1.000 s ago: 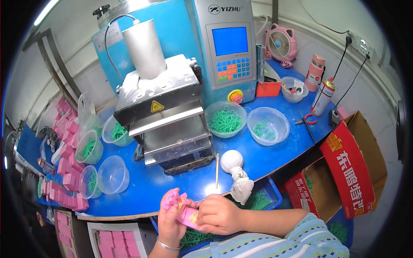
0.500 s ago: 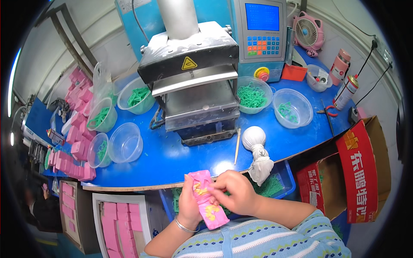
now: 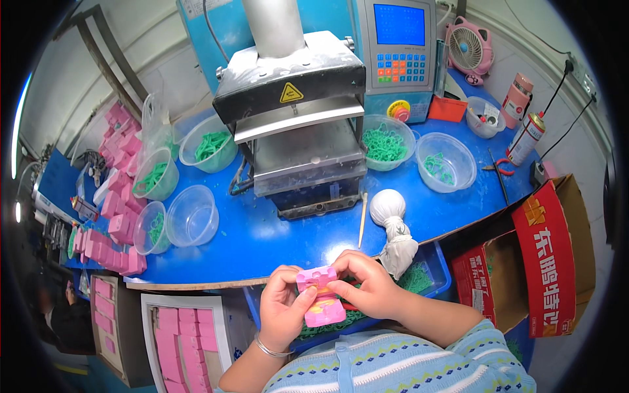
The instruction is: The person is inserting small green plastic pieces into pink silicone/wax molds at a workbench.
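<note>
At the far left of the blue table (image 3: 275, 239), many small pink rubber blocks (image 3: 116, 141) lay in rows and heaps, and more of them filled the pale tray (image 3: 180, 340) below the table's near edge. Beside them stood four clear plastic bowls: three held green plastic pieces (image 3: 211, 143), and one clear bowl (image 3: 191, 215) held nothing. I judged from this that a good part of the work was already done, but the exact share could not be told.

In the near middle, the left hand (image 3: 283, 314) was closed around the left side of a pink rubber mould block (image 3: 320, 298), with the thumb on its front. The right hand (image 3: 367, 288) pinched the top right edge of the same block with the thumb and fingertips. The block was held upright above a blue bin (image 3: 438, 265) of loose green pieces, just near the table's edge. Whether a green piece was in the block, I could not tell.

Behind it, the grey press machine (image 3: 295, 124) stood with its opening free, so the step in hand seemed to be away from the machine. A thin wooden stick (image 3: 362, 219) and a white cloth bundle (image 3: 392, 223) lay near its right side.

To the right, two more clear bowls (image 3: 447, 160) were only partly filled with green pieces, so I believed some work was left. At the far right stood a red cardboard box (image 3: 547, 262).
</note>
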A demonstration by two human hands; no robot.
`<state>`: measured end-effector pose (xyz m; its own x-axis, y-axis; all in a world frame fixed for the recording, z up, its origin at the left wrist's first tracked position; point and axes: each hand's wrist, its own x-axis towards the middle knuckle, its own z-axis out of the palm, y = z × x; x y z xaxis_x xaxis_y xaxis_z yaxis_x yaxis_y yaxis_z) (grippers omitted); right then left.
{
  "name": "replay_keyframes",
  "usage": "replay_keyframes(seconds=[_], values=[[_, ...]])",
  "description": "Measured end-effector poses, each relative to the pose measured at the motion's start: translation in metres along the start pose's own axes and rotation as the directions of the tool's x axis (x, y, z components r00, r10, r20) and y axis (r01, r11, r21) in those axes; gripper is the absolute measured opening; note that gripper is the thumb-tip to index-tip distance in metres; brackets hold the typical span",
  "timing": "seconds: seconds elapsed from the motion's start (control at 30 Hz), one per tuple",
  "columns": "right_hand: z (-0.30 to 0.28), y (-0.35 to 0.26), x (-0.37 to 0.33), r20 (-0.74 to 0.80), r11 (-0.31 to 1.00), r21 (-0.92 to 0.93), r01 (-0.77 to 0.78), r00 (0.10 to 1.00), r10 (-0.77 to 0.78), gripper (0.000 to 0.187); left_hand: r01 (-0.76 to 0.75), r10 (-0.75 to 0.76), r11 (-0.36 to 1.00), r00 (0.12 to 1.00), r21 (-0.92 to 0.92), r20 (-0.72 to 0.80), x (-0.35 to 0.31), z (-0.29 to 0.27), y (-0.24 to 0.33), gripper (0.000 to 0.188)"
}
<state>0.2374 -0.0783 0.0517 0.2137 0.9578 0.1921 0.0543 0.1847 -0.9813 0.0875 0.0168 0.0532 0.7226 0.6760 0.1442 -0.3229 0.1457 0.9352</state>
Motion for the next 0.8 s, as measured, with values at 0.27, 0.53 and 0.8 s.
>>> replay_keyframes(seconds=[0.27,0.53,0.8], values=[[-0.001,0.001,-0.004,0.033,0.995,0.102,-0.015,0.999,0.012,0.014,-0.004,-0.006,0.990,0.997,0.138,0.079,0.001,0.000,0.012,0.018],[0.000,-0.001,-0.004,0.094,0.999,-0.048,-0.001,0.996,0.006,0.014,0.006,-0.015,0.993,0.997,0.121,0.076,-0.002,-0.006,0.009,0.018],[0.008,0.013,-0.005,-0.014,0.969,0.219,-0.118,0.992,0.124,0.015,0.208,-0.209,0.978,0.978,0.033,0.021,0.000,-0.007,0.008,0.017]])
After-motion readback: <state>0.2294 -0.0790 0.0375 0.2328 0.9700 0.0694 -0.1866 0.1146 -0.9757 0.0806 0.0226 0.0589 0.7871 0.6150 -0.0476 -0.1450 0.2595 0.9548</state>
